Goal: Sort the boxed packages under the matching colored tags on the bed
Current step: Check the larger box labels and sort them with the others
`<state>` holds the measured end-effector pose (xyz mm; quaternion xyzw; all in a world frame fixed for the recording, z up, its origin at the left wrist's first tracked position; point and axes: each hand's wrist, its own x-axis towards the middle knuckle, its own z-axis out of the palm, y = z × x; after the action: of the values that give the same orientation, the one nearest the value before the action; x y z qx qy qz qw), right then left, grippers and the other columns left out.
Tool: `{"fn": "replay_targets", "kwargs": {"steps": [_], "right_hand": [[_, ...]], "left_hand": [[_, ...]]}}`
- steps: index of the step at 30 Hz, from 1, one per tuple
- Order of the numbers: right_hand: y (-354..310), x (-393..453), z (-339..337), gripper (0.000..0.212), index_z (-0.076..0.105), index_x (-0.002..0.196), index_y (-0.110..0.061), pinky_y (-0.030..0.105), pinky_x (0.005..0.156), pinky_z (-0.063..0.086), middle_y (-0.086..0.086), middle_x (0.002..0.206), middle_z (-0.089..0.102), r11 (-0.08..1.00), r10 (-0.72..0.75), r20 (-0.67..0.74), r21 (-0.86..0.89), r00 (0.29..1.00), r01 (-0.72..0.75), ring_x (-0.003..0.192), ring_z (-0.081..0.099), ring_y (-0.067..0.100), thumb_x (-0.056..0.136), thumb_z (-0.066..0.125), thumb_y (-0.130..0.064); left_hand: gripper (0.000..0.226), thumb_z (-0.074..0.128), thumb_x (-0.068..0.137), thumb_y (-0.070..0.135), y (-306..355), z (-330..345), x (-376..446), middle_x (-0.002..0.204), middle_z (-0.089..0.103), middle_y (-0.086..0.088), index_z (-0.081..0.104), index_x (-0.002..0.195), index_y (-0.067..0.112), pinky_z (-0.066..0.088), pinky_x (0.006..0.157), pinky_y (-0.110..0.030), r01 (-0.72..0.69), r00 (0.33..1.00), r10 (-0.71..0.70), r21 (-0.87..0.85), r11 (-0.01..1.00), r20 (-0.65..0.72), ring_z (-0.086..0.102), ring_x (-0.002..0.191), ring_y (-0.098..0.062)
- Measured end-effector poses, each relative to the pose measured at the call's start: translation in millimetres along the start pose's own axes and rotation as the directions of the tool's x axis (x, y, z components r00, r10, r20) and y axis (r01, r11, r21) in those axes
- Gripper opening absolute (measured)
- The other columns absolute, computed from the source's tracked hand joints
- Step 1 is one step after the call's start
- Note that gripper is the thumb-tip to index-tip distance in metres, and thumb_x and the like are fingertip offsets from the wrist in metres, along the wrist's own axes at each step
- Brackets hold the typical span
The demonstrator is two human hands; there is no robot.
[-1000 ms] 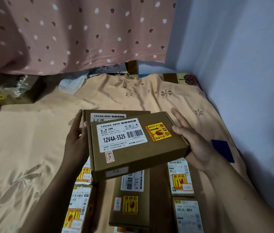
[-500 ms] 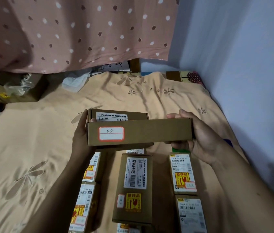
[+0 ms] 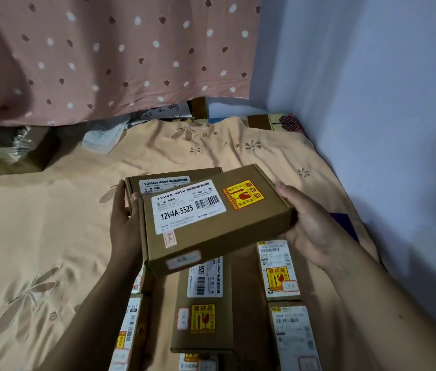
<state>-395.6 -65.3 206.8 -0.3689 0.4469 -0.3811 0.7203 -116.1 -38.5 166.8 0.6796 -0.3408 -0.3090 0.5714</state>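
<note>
Your left hand [image 3: 125,226] and your right hand [image 3: 310,223] clamp the two short ends of a brown box [image 3: 216,218], held in the air over the middle of the frame. Half a second ago you had it tipped up so its long edge, with the small red-bordered label, faced you; now you have laid it back, and the top with the white "12V4A-5525" sticker and the yellow fragile sticker faces up again. The red-bordered label [image 3: 183,261] sits low on the near side, too blurred to read here. That looks like a check of the label before choosing a spot. A second box [image 3: 168,178] of the same kind lies flat just behind the held one, in the centre. More boxes [image 3: 202,311] lie in rows along the bottom of the frame on the bed sheet [image 3: 37,223]. A dark blue tag [image 3: 345,223] peeks out at right, beside your right wrist. No other tag shows, so I cannot tell where this box belongs.
</note>
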Motion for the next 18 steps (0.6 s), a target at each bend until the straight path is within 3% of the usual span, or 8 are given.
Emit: {"fn": "replay_targets", "kwargs": {"steps": [3, 6, 9, 13, 16, 18], "right_hand": [[12.5, -22.2, -6.1, 0.047, 0.051, 0.132, -0.019, 0.045, 0.09, 0.055, 0.013, 0.121, 0.066, 0.997, -0.045, 0.079, 0.063, 0.996, 0.04, 0.113, 0.064, 0.03, 0.087, 0.057, -0.027], [28.4, -39.5, -13.5, 0.051, 0.049, 0.133, -0.028, 0.049, 0.088, 0.055, 0.012, 0.122, 0.066, 0.995, -0.046, 0.083, 0.094, 0.995, 0.039, 0.107, 0.067, 0.031, 0.085, 0.062, -0.015], [44.0, -49.9, -30.3, 0.058, 0.048, 0.133, -0.024, 0.049, 0.081, 0.057, 0.016, 0.123, 0.064, 0.981, -0.091, -0.074, 0.165, 0.993, 0.102, 0.106, 0.067, 0.034, 0.079, 0.066, -0.01], [55.9, -67.9, -65.6, 0.057, 0.048, 0.13, -0.01, 0.046, 0.077, 0.059, 0.02, 0.121, 0.064, 0.95, -0.144, -0.315, 0.221, 0.938, 0.22, 0.101, 0.068, 0.036, 0.077, 0.068, -0.014], [64.5, -81.5, -99.9, 0.058, 0.052, 0.127, -0.018, 0.049, 0.084, 0.056, 0.009, 0.115, 0.069, 0.915, -0.158, -0.41, 0.282, 0.898, 0.29, 0.1, 0.069, 0.029, 0.072, 0.072, -0.02], [71.2, -89.6, -123.8, 0.062, 0.053, 0.127, -0.022, 0.043, 0.08, 0.057, 0.003, 0.111, 0.07, 0.899, -0.13, -0.471, 0.314, 0.872, 0.304, 0.097, 0.07, 0.023, 0.069, 0.075, -0.026]], "left_hand": [[0.048, 0.04, 0.103, 0.038, 1.2, 11.7, -9.3, 0.099, 0.067, -0.003, 0.032, 0.15, 0.037, 0.049, 0.058, -0.019, 0.024, 0.999, -0.024, -0.007, 1.0, -0.035, 0.065, 0.073, -0.007], [0.045, 0.039, 0.103, 0.038, 2.2, 25.6, -19.1, 0.099, 0.068, -0.001, 0.035, 0.148, 0.034, 0.048, 0.049, -0.01, -0.007, 1.0, 0.006, -0.03, 1.0, -0.015, 0.065, 0.068, 0.0], [0.047, 0.041, 0.103, 0.037, 2.7, 44.8, -32.6, 0.109, 0.07, -0.006, 0.034, 0.149, 0.03, 0.056, 0.062, -0.02, -0.03, 0.998, 0.035, -0.092, 0.995, 0.05, 0.07, 0.077, -0.009], [0.042, 0.047, 0.101, 0.033, -7.0, 69.4, -53.9, 0.111, 0.071, -0.008, 0.042, 0.142, 0.027, 0.062, 0.064, -0.032, 0.042, 0.986, -0.011, -0.181, 0.983, 0.166, 0.074, 0.091, -0.021], [0.04, 0.051, 0.099, 0.033, -14.1, 78.5, -67.5, 0.122, 0.068, -0.01, 0.046, 0.139, 0.03, 0.06, 0.078, -0.048, 0.121, 0.969, -0.068, -0.216, 0.969, 0.236, 0.071, 0.103, -0.029], [0.042, 0.05, 0.099, 0.034, -16.2, 83.2, -74.6, 0.125, 0.066, -0.008, 0.043, 0.14, 0.034, 0.059, 0.079, -0.048, 0.138, 0.969, -0.085, -0.219, 0.966, 0.233, 0.07, 0.105, -0.026]]}}
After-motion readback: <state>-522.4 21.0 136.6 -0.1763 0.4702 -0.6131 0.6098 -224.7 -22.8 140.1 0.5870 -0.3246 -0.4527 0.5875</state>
